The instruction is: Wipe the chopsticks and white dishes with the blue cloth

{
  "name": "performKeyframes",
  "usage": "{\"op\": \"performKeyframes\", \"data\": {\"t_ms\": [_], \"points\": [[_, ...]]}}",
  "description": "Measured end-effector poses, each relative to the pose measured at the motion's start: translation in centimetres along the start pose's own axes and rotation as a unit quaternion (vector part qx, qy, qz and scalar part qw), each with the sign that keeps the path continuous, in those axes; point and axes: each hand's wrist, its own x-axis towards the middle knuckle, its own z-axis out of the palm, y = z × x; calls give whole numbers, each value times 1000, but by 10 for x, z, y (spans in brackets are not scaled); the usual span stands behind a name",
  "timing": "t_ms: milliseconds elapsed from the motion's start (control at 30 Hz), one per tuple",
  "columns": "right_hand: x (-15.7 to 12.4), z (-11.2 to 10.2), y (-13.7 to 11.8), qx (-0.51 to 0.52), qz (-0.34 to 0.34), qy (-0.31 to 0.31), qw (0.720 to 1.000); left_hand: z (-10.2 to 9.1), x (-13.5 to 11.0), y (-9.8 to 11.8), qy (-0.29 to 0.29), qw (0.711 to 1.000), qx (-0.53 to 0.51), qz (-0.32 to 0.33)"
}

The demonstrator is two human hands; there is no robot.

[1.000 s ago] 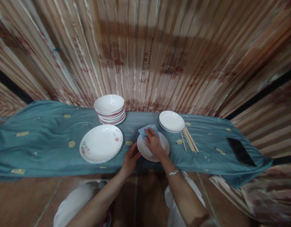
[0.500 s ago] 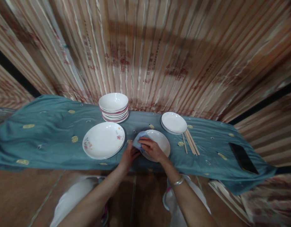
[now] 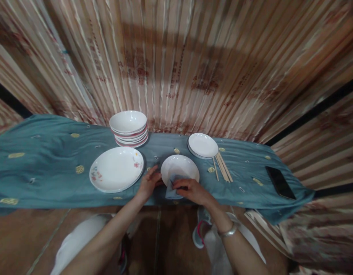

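A shallow white dish [image 3: 180,167] lies on the cloth-covered table in front of me. My right hand [image 3: 193,190] pinches a folded blue-grey cloth [image 3: 173,191], which is pressed over the dish's near rim. At the dish's left edge is my left hand [image 3: 149,184], its fingers stretched out and close against the rim; whether they touch it is hard to tell. Left of that hand lies a large oval white plate [image 3: 116,170] with a flower print, and another plate edge shows beneath it.
Behind the oval plate stands a stack of white bowls and plates [image 3: 129,122] with red bands. Small white plates [image 3: 203,145] are stacked at the back right, beside several wooden chopsticks [image 3: 223,168]. A black phone [image 3: 280,182] rests near the right end of the green tablecloth [image 3: 56,152].
My right hand has drawn the cloth from the dish's left side down to its near rim. My left hand has shifted slightly away and its fingers have opened. The view has swung a little.
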Motion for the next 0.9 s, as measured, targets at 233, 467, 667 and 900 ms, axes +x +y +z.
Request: {"op": "performKeyframes", "data": {"t_ms": [233, 467, 667, 900], "points": [[-16, -18, 4, -116, 12, -3, 993, 3, 7, -8, -53, 994, 84, 56], [-19, -26, 6, -261, 64, 49, 962, 0, 9, -10, -41, 992, 97, 63], [-11, -28, 13, -344, 95, 116, 927, 1, 8, -9, -62, 991, 100, 68], [6, -25, 28, -395, 58, 177, 900, 2, 7, -8, -81, 988, 108, 80]]}}
